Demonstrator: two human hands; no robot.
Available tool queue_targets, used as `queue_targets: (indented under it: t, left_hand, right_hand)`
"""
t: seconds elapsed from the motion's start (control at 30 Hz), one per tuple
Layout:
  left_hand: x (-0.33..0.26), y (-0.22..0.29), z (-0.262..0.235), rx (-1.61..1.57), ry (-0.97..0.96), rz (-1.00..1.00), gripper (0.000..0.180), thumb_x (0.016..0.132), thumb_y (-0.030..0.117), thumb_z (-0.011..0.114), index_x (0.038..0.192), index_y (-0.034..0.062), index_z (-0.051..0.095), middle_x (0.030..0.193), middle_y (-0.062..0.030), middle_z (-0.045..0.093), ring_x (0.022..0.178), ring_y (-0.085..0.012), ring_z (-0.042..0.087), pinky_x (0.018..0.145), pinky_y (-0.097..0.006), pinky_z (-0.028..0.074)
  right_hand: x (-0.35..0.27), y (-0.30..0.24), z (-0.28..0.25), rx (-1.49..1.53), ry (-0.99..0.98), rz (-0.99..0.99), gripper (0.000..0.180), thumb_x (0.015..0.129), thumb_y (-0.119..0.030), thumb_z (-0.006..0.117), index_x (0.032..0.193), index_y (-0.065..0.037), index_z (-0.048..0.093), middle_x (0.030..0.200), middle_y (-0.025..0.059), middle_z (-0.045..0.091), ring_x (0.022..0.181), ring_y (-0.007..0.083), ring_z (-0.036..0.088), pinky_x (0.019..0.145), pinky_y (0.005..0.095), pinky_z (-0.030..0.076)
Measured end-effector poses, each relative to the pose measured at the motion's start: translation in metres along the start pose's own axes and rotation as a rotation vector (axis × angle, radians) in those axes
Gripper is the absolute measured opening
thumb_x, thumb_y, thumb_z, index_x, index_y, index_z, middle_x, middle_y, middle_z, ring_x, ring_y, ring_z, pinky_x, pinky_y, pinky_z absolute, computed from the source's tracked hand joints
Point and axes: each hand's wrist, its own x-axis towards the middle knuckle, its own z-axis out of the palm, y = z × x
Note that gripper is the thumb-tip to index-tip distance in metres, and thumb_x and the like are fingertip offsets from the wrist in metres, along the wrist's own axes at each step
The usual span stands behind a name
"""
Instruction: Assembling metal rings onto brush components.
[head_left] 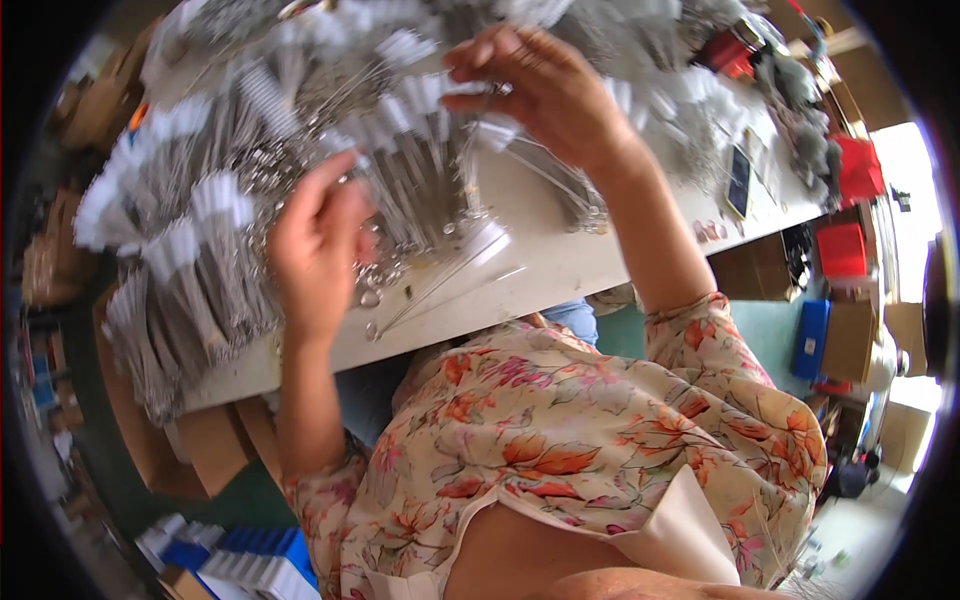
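Over the left part of the table, my left hand (318, 240) is smeared by motion, its fingers bent beside a pile of small shiny metal rings and clasps (275, 160). I cannot make out whether anything is in it. Farther off and to the right, my right hand (545, 95) hovers over the strands with fingers bent and the thumb apart. A small glint shows in that gap, too small to name. Between the hands lies a row of thin silvery strands with white tags (415, 185). Nearer me lies a single tagged strand (440, 285) with a ring at its end.
More tagged bundles (175, 265) crowd the left side of the white table (590, 270). A dark phone (739, 182) and grey fluffy pieces (795, 90) lie right. Red bins (842, 250), a blue box (811, 340) and cardboard boxes (205, 455) stand around the table.
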Motion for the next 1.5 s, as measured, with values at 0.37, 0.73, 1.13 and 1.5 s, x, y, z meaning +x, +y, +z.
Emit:
queue_targets:
  t: [0.37,0.73,1.13,1.5]
  left_hand:
    - [-0.009,-0.014,0.009,-0.368,0.244,0.182,0.007,0.081,-0.007,0.057,0.087,-0.0055,0.056,0.104,-0.0164,0.051,0.078,-0.0179,0.059,0.067,-0.024,0.054]
    - [-0.01,0.004,-0.035,0.117,0.293,0.701,0.052,0.064,0.02,0.079,0.109,0.0049,0.058,0.118,-0.0172,0.043,0.102,-0.0248,0.05,0.088,-0.033,0.042]
    - [-0.036,-0.003,-0.045,0.193,-0.083,0.582,0.019,0.073,0.014,0.071,0.085,0.0041,0.061,0.085,-0.0055,0.062,0.08,-0.02,0.058,0.071,-0.031,0.047]
    - [-0.11,-0.061,-0.044,0.632,-0.001,0.029,0.019,0.081,0.017,0.065,0.094,0.0034,0.06,0.073,-0.0076,0.06,0.061,-0.0149,0.058,0.054,-0.027,0.045]
  right_hand:
    - [-0.017,0.068,0.043,-0.465,0.018,0.152,0.034,0.091,-0.033,0.05,0.101,-0.004,0.065,0.093,0.0106,0.063,0.088,0.0192,0.059,0.082,0.0333,0.048]
    - [-0.024,0.056,0.077,-0.238,-0.196,0.418,0.019,0.091,-0.017,0.051,0.094,-0.001,0.06,0.075,-0.0009,0.056,0.063,0.0055,0.046,0.056,0.0216,0.039]
    - [-0.046,0.036,0.098,-0.358,-0.341,0.446,0.022,0.091,-0.022,0.054,0.085,-0.003,0.06,0.067,-0.0015,0.057,0.055,0.0036,0.044,0.05,0.0189,0.037]
    - [-0.158,0.04,-0.014,-2.043,-0.495,0.516,0.006,0.079,-0.008,0.06,0.075,-0.003,0.061,0.071,0.0091,0.059,0.065,0.0279,0.06,0.059,0.0356,0.048]
